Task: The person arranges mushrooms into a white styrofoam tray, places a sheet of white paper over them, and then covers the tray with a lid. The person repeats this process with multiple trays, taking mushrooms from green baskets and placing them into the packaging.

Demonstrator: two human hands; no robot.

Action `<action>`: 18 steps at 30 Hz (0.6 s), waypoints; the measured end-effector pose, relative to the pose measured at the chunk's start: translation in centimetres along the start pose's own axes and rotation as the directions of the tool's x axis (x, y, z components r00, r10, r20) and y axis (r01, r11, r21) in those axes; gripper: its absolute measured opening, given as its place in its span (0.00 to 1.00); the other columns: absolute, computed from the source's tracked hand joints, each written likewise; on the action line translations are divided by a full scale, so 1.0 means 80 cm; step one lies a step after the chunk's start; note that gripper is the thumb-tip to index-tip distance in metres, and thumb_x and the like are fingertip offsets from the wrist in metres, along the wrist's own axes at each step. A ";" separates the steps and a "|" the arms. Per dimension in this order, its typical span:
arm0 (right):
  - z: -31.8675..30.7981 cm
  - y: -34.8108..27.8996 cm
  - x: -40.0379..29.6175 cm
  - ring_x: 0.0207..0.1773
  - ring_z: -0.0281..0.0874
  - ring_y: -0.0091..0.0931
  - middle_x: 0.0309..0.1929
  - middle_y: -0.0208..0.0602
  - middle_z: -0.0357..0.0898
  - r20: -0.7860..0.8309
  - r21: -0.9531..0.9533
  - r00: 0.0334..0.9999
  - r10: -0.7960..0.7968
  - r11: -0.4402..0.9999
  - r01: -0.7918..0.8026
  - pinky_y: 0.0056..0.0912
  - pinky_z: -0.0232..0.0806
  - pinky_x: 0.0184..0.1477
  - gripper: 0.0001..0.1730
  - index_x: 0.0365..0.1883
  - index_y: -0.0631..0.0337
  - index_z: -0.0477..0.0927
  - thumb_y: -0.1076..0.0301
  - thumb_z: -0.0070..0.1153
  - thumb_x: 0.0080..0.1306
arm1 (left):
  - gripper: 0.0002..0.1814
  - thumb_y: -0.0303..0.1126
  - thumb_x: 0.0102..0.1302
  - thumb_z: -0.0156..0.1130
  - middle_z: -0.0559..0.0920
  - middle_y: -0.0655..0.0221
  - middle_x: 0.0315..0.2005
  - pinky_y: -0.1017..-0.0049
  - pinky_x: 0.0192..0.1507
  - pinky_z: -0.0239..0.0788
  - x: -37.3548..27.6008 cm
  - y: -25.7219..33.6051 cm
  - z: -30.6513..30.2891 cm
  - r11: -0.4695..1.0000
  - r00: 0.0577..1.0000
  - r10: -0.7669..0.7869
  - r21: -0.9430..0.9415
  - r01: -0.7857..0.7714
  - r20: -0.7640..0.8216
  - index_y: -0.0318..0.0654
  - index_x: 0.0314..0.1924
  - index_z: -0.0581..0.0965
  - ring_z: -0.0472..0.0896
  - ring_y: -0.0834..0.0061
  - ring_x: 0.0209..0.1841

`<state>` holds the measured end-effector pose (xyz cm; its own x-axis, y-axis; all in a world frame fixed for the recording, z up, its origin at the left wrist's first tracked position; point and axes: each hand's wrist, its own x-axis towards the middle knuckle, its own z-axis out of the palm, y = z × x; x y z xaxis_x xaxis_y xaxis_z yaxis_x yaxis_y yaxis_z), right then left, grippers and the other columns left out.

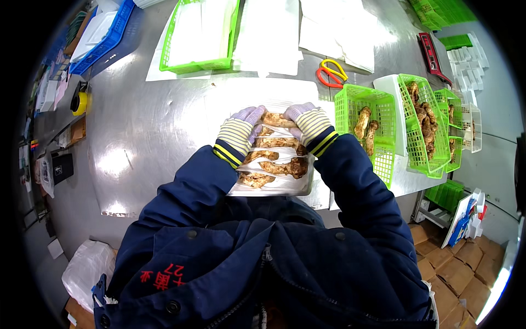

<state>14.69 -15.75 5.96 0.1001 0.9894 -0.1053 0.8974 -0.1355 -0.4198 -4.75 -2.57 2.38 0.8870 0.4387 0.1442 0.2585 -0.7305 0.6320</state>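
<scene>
Both hands wear striped knit gloves. Between them, over the far part of a white tray (306, 190), they hold one brown-and-cream mushroom (278, 120) lengthwise, my left hand (243, 124) at its left end and my right hand (306, 121) at its right end. Below it in the tray, several similar mushrooms (283, 166) lie in rows on folded white lining. To the right of my right hand stands a green plastic basket (384, 98) with a few mushrooms (362, 122) in it. Fingertips are partly hidden by the gloves' own curl.
Red-and-yellow-handled scissors (332, 74) lie beyond the green basket. Farther right, another green basket (437, 156) holds a heap of mushrooms. White sheets (267, 37) and a green crate (197, 66) stand at the table's far side, a blue crate (107, 46) at far left.
</scene>
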 end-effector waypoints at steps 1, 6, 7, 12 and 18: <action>-0.002 0.003 -0.002 0.49 0.73 0.42 0.45 0.39 0.79 0.036 0.019 0.999 -0.010 1.000 0.010 0.45 0.66 0.53 0.18 0.45 0.53 0.76 0.69 0.59 0.55 | 0.23 0.29 0.65 0.61 0.77 0.52 0.53 0.63 0.54 0.71 0.001 0.000 0.000 1.000 1.000 0.006 0.013 -0.006 -0.011 0.44 0.61 0.73 0.77 0.52 0.52; 0.004 0.002 -0.002 0.49 0.74 0.42 0.46 0.39 0.80 -0.045 0.060 0.997 -0.069 0.996 0.072 0.45 0.67 0.54 0.20 0.49 0.52 0.76 0.70 0.58 0.55 | 0.21 0.30 0.66 0.60 0.78 0.54 0.54 0.62 0.54 0.71 0.008 0.004 -0.001 0.995 0.999 0.025 0.097 -0.027 0.021 0.46 0.59 0.76 0.78 0.53 0.53; 0.004 0.000 -0.001 0.50 0.74 0.42 0.47 0.39 0.80 -0.079 0.021 0.992 -0.097 0.995 0.098 0.45 0.67 0.54 0.22 0.51 0.52 0.76 0.71 0.58 0.56 | 0.20 0.31 0.66 0.59 0.78 0.55 0.54 0.62 0.54 0.71 0.008 0.003 -0.001 0.992 0.999 0.023 0.120 -0.029 0.049 0.46 0.59 0.76 0.78 0.54 0.53; 0.006 0.000 0.007 0.53 0.74 0.39 0.53 0.37 0.78 0.104 -0.109 0.994 -0.042 0.993 0.053 0.43 0.66 0.57 0.27 0.57 0.51 0.74 0.68 0.57 0.57 | 0.23 0.39 0.68 0.56 0.76 0.60 0.58 0.59 0.54 0.69 0.011 0.008 0.003 0.960 0.990 0.058 0.265 -0.091 0.129 0.49 0.62 0.72 0.77 0.54 0.51; 0.015 0.014 0.000 0.55 0.74 0.38 0.54 0.34 0.78 0.109 -0.002 0.991 -0.072 0.997 0.073 0.42 0.65 0.60 0.25 0.58 0.50 0.74 0.68 0.56 0.59 | 0.27 0.45 0.68 0.54 0.74 0.61 0.60 0.60 0.50 0.69 0.001 0.020 0.011 0.938 0.969 0.083 0.309 -0.155 0.232 0.47 0.65 0.69 0.78 0.57 0.45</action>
<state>15.15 -16.00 4.39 -0.0125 0.9849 -0.1724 0.9033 -0.0628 -0.4244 -3.94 -4.15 2.74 0.9700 0.2426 0.0154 0.2235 -0.9152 0.3353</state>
